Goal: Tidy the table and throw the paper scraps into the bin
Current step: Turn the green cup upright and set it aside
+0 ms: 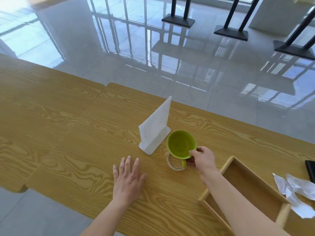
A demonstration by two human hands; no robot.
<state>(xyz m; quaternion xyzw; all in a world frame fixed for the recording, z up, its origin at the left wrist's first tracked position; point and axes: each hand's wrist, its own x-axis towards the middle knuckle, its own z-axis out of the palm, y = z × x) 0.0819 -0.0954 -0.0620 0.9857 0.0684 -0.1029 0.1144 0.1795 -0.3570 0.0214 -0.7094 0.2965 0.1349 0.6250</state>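
Observation:
My right hand (202,159) grips a green mug (180,143) by its rim and handle, holding it just over a roll of tape (175,166) on the wooden table (76,133). Fingers spread, my left hand (127,178) lies flat on the table, left of the mug, holding nothing. Crumpled white paper scraps (296,193) lie at the right edge, beside an open wooden box (245,186). No bin is in view.
A white napkin holder with napkins (156,132) stands just left of and behind the mug. A dark flat object (311,169) lies at the far right edge. Beyond the table are glossy floor tiles and black stand bases (231,32).

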